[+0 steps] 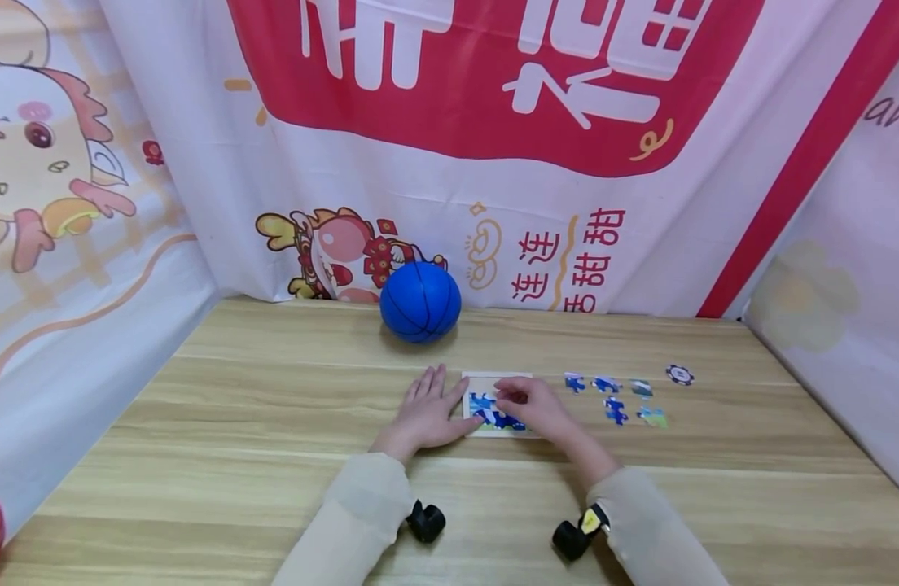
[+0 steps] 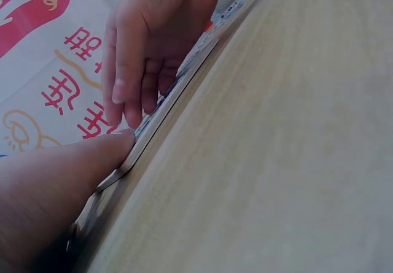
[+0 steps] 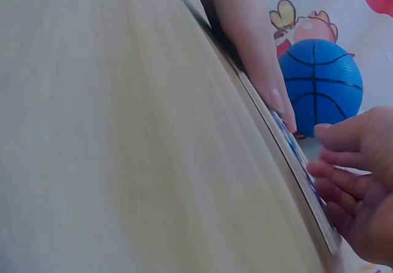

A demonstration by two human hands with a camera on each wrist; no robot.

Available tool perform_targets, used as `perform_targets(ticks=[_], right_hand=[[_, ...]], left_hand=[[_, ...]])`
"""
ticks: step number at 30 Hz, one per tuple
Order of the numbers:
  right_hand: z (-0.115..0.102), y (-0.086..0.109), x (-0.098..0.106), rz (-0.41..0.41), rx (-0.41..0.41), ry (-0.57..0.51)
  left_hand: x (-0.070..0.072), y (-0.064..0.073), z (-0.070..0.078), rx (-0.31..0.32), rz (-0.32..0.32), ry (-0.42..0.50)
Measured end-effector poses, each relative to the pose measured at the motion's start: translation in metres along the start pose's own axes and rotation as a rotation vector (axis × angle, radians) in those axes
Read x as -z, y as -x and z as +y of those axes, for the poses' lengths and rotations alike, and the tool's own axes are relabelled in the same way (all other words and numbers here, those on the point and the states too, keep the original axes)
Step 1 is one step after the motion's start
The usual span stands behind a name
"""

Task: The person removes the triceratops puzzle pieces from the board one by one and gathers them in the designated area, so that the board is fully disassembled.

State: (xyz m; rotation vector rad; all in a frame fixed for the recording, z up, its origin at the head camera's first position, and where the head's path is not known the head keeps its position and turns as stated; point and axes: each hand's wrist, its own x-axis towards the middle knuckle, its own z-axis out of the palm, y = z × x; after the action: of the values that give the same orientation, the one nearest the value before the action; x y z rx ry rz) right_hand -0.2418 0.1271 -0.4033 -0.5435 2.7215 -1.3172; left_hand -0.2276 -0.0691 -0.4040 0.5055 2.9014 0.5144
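Puzzle board (image 1: 493, 404), pale-framed with blue picture, lies under flat left hand (image 1: 426, 411) and curled right-hand fingers (image 1: 514, 396).

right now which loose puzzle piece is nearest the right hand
The blue piece at the left end of the upper row; the other loose pieces lie farther right of the right hand.

I count one puzzle board (image 1: 473, 384) on my table, with two hands at it: the left hand (image 1: 426, 411) and the right hand (image 1: 532, 407). Five loose puzzle pieces (image 1: 614, 408) lie to its right. I see one poker chip (image 1: 680, 374), one blue ball (image 1: 420, 300), and one table (image 1: 237, 423).
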Motion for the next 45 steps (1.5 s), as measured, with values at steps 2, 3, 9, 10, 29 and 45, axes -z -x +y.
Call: perform_targets(ticks=[2, 3, 9, 10, 29, 45], right_hand=[[0.0, -0.001, -0.004, 0.011, 0.034, 0.042], [0.0, -0.002, -0.006, 0.014, 0.049, 0.065], [-0.002, -0.002, -0.011, 0.032, 0.077, 0.149], [-0.002, -0.002, -0.012, 0.034, 0.072, 0.153], [-0.006, -0.004, -0.018, 0.051, -0.01, -0.007], [-0.008, -0.004, -0.018, 0.036, -0.053, 0.006]], left_hand=[[-0.001, -0.001, 0.0, -0.004, 0.001, -0.006], [-0.001, -0.001, 0.0, -0.007, 0.002, -0.01], [-0.001, -0.001, 0.0, -0.023, 0.002, -0.031], [0.0, -0.001, 0.0, -0.023, 0.003, -0.033], [-0.002, 0.0, -0.001, -0.007, 0.005, -0.043], [0.001, 0.002, 0.001, -0.009, 0.011, -0.011]])
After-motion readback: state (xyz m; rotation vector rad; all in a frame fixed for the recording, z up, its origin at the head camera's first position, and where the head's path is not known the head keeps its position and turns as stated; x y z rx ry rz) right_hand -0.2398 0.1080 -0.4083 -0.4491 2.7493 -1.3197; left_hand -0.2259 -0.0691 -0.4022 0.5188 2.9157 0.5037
